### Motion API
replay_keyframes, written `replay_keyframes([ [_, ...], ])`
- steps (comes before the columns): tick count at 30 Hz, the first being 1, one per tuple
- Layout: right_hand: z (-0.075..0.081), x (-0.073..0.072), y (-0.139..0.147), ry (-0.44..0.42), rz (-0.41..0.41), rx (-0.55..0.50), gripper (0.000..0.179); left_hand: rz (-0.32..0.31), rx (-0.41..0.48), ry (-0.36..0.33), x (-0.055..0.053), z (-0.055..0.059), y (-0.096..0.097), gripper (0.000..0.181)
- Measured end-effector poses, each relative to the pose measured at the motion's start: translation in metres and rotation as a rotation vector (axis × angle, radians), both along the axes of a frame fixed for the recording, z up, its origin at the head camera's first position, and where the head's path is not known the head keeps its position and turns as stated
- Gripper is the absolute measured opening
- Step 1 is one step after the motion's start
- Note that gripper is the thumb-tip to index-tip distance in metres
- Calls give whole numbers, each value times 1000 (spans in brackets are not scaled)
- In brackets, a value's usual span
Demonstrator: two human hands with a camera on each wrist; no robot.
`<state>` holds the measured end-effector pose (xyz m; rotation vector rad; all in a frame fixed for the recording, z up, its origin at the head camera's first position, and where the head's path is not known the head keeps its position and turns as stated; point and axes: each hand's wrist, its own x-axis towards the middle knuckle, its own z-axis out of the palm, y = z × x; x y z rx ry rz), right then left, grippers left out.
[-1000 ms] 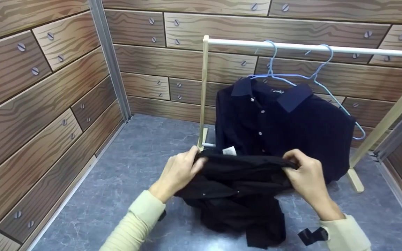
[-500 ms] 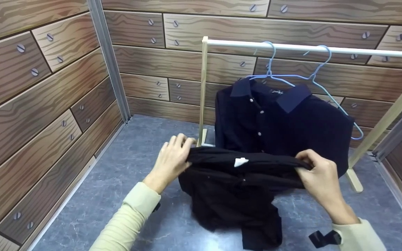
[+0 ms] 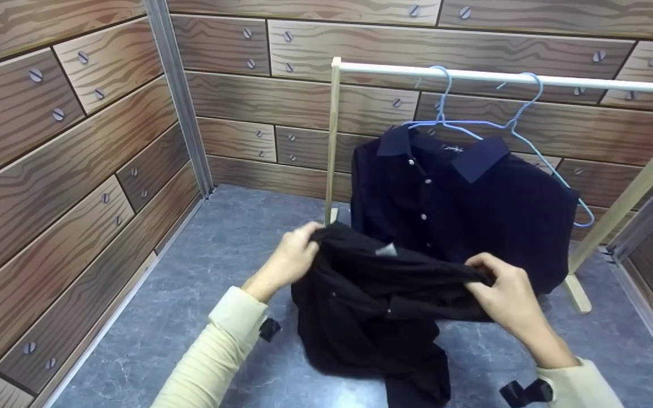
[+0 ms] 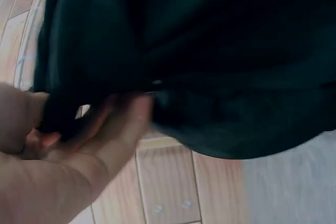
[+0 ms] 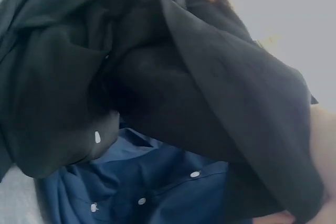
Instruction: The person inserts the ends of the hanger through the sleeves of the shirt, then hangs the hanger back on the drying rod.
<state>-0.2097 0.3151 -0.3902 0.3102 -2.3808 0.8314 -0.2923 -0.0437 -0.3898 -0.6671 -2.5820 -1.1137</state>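
A black shirt (image 3: 360,317) with small light buttons and a white tag (image 3: 386,250) is held up in the air between the two hands. The left hand (image 3: 292,255) grips its upper edge at the left; the left wrist view shows thumb and fingers at the dark cloth (image 4: 210,40). My right hand (image 3: 502,286) pinches the same edge at the right, a little lower, so the edge slopes down that way. Loose folds hang below. In the right wrist view the black cloth (image 5: 210,87) covers most of that hand.
Behind stands a wooden rack with a white rail (image 3: 383,69). Two blue hangers (image 3: 441,102) hang on it, with a navy buttoned shirt (image 3: 508,209) below. Grey floor (image 3: 162,317) lies underneath; wood-patterned walls (image 3: 77,170) enclose the space.
The black shirt's upper edge was nearly level and now slopes down to the right. The left hand went left, then back right; the right hand went right, then slightly back. The white tag shifted.
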Motion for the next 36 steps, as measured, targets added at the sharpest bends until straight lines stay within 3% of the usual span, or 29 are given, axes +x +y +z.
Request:
replay_keyframes([
  [2,-4,-2,2,-56,-4,16,18,18,-144,78,4,-8,0,33],
  [4,-8,-3,3,-104,-11,30,17,58,-278,205,7,-16,0,32],
  [6,-11,-5,3,-144,-21,50,16,68,-325,295,9,-23,-1,30],
  [7,-12,-6,4,-163,-24,62,17,44,-311,301,10,-26,-1,29],
  [10,-14,-6,5,-210,-12,98,22,-90,-188,170,11,-28,1,21],
  [13,-15,-6,5,-249,14,128,27,-183,-58,-82,10,-26,1,13],
  [17,-16,-3,5,-324,63,148,29,-170,43,-378,12,-24,0,15],
  [19,-16,0,5,-365,79,144,39,-160,83,-452,13,-25,-1,18],
  [21,-16,2,5,-399,74,130,46,-164,104,-479,15,-25,-3,25],
  [24,-15,3,5,-395,52,88,38,-221,105,-479,17,-24,-6,43],
  [28,-14,3,5,-293,48,83,19,-319,113,-469,16,-20,-7,42],
  [31,-14,4,5,-193,71,128,11,-330,57,-352,16,-19,-6,36],
  [33,-14,4,5,-136,83,162,15,-297,-37,-256,18,-18,-6,30],
  [36,-14,7,6,-72,92,198,21,-255,-207,-127,22,-18,-7,37],
])
